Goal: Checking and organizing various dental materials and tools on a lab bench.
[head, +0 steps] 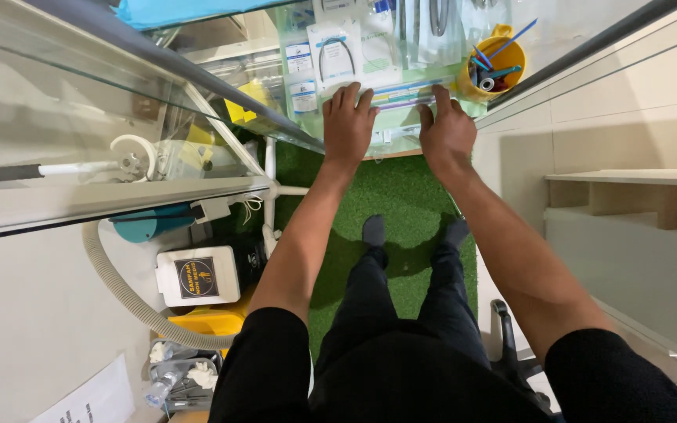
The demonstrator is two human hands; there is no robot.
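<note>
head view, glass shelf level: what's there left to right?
Black-handled tool → white hook-shaped part → left hand → right hand → yellow cup of pens. Both hands rest flat on sealed packets.

Setting: a dental or medical clinic room. Evidence: sealed sterile pouches [354, 59] of instruments lie on a glass shelf [80, 94] at upper centre; a yellow cup [503, 66] of small brushes stands at upper right. A ribbed suction hose [115, 286] curves at lower left beside a white bin [197, 276] with a yellow waste label. Green artificial turf [401, 204] covers the floor at centre.
</note>
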